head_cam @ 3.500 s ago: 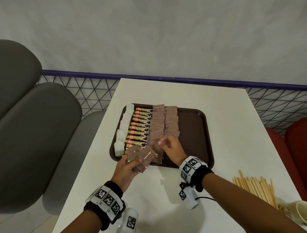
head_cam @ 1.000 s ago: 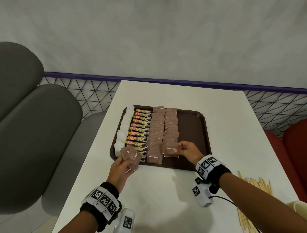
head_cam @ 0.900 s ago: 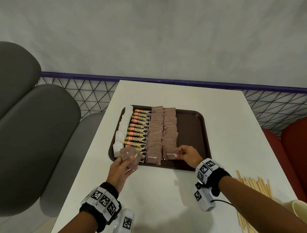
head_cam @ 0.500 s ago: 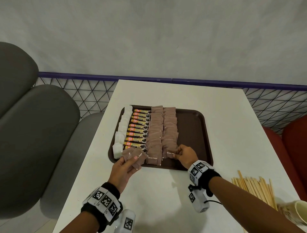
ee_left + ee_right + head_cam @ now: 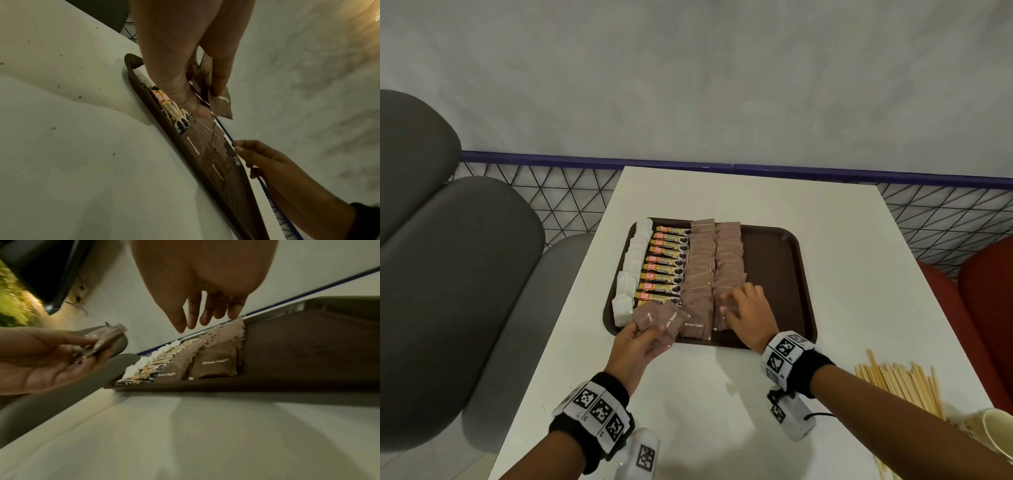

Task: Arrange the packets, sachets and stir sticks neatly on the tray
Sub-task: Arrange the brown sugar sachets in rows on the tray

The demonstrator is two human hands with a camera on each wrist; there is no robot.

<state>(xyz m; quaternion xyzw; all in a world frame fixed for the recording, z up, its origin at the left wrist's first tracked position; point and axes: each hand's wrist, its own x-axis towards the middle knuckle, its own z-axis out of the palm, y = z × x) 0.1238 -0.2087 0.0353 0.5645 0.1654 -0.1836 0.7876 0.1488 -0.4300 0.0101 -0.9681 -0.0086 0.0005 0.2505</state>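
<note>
A dark brown tray [image 5: 777, 267] on the white table holds a column of white sachets [image 5: 631, 270], a column of yellow coffee sticks [image 5: 664, 267] and two columns of brown sugar packets [image 5: 714, 260]. My left hand [image 5: 635, 346] grips a small fan of brown sugar packets [image 5: 661, 317] over the tray's near left corner; the left wrist view shows the same fan of packets [image 5: 219, 104] pinched under thumb and fingers. My right hand [image 5: 748, 310] hovers above the near end of the right brown column with relaxed, empty fingers [image 5: 193, 318].
Wooden stir sticks [image 5: 904, 383] lie loose on the table at the near right, next to a paper cup [image 5: 998, 435]. The tray's right half is bare. Grey seats [image 5: 448, 274] stand left, red seats [image 5: 986, 291] right, and a wire fence [image 5: 544, 195] runs behind.
My right hand has let go of the packet it was setting at the near end of the right column and lifted, fingers spread. The left hand holds fewer packets than earlier.
</note>
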